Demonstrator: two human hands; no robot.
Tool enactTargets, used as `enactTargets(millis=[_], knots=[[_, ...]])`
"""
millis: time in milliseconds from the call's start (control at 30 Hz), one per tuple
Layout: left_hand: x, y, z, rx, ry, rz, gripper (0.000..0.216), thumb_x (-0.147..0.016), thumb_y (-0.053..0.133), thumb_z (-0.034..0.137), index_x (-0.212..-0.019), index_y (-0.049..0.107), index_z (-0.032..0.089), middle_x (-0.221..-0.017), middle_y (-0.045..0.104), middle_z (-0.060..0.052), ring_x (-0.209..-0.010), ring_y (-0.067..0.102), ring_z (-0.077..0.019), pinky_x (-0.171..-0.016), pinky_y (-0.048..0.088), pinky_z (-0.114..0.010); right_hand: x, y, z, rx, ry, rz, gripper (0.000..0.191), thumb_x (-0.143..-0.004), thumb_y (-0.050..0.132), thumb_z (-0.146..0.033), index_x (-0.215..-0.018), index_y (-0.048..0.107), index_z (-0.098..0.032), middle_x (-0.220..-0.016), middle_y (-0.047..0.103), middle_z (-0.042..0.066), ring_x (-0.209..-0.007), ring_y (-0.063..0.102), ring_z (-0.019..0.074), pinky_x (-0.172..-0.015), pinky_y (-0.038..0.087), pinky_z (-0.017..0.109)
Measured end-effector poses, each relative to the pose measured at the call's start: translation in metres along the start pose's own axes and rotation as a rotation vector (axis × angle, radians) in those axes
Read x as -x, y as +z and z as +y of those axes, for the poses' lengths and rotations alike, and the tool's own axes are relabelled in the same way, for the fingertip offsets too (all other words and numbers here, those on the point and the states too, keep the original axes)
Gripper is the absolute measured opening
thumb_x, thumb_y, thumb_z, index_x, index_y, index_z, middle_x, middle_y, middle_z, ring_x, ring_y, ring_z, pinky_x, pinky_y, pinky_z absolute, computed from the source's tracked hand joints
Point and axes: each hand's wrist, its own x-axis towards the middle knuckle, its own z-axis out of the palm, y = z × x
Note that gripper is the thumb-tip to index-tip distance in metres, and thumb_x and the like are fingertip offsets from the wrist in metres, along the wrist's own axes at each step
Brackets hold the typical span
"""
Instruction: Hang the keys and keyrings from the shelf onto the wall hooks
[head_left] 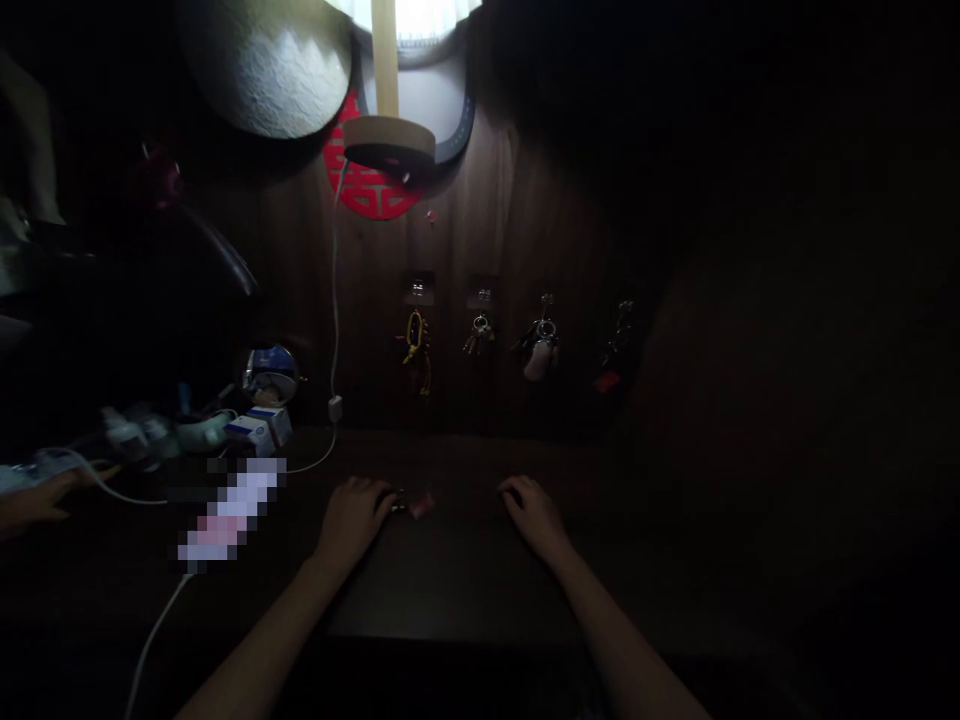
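My left hand [354,512] rests on the dark tabletop [420,600] with its fingers bent. Its thumb and forefinger meet a small metal piece, apparently keys [399,502], with a reddish tag [422,505] lying to the right. The dimness hides how firm the hold is. Across from it, my right hand [534,512] lies on the table, fingers curled in and nothing visible in them.
Several key bunches [480,332] hang from wall hooks. Above is a lit lamp [388,140] with a white cord [334,300]. At left are a box [259,430], a round mirror [271,376], bottles [126,435], a blurred-out device [232,515] and another person's hand [37,500].
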Motion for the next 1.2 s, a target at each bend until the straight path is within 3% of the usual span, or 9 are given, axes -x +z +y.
enactTargets(millis=[233,467,633,767,1033,1200], knots=[[0.009,0.002,-0.002,0.135,-0.039,0.016,0.022,-0.087,0.047,0.029,-0.087,0.069,0.023,-0.089,0.065,-0.005,-0.088,0.057,-0.0210,-0.077,0.040,-0.033,-0.001,0.003,0.005,-0.043,0.007,0.026,0.018,-0.080,0.046,-0.020,-0.083,0.063,-0.024,-0.092,0.064,0.003,-0.094,0.057,0.0192,-0.085,0.042,0.031],[0.005,0.009,-0.008,0.243,-0.018,0.067,0.016,-0.083,0.049,0.023,-0.081,0.064,0.021,-0.089,0.061,-0.005,-0.089,0.055,-0.0201,-0.080,0.043,-0.033,-0.013,0.015,-0.004,-0.347,0.135,0.099,0.017,-0.078,0.047,-0.029,-0.078,0.063,-0.023,-0.086,0.069,0.003,-0.088,0.063,0.0225,-0.082,0.046,0.036],[0.003,0.011,-0.009,0.237,-0.019,0.041,0.013,-0.084,0.049,0.021,-0.085,0.062,0.021,-0.092,0.063,-0.004,-0.090,0.056,-0.0196,-0.079,0.043,-0.033,-0.013,0.043,-0.053,-0.417,0.025,0.073,0.019,-0.081,0.044,-0.026,-0.086,0.062,-0.022,-0.093,0.068,0.003,-0.093,0.062,0.0200,-0.084,0.046,0.033],[0.004,0.008,-0.007,0.187,-0.043,0.031,0.016,-0.085,0.050,0.023,-0.093,0.064,0.021,-0.098,0.065,-0.006,-0.095,0.056,-0.0214,-0.080,0.042,-0.034,-0.011,0.057,-0.084,-0.378,-0.104,-0.024,0.020,-0.080,0.045,-0.018,-0.088,0.063,-0.023,-0.094,0.067,0.003,-0.093,0.060,0.0178,-0.085,0.044,0.030],[0.005,0.010,-0.006,0.190,-0.004,0.019,0.013,-0.084,0.049,0.020,-0.085,0.061,0.021,-0.091,0.066,-0.004,-0.088,0.058,-0.0204,-0.078,0.043,-0.034,-0.006,0.050,-0.093,-0.317,-0.144,-0.090,0.021,-0.083,0.045,-0.016,-0.087,0.064,-0.023,-0.093,0.067,0.002,-0.094,0.059,0.0175,-0.085,0.042,0.031],[0.009,0.009,0.000,0.255,0.157,0.125,0.014,-0.087,0.045,0.024,-0.087,0.059,0.022,-0.094,0.065,-0.005,-0.091,0.057,-0.0208,-0.083,0.043,-0.038,0.002,0.045,-0.100,-0.271,-0.246,-0.087,0.023,-0.087,0.049,-0.026,-0.108,0.059,-0.025,-0.108,0.064,0.003,-0.102,0.056,0.0188,-0.089,0.040,0.033]])
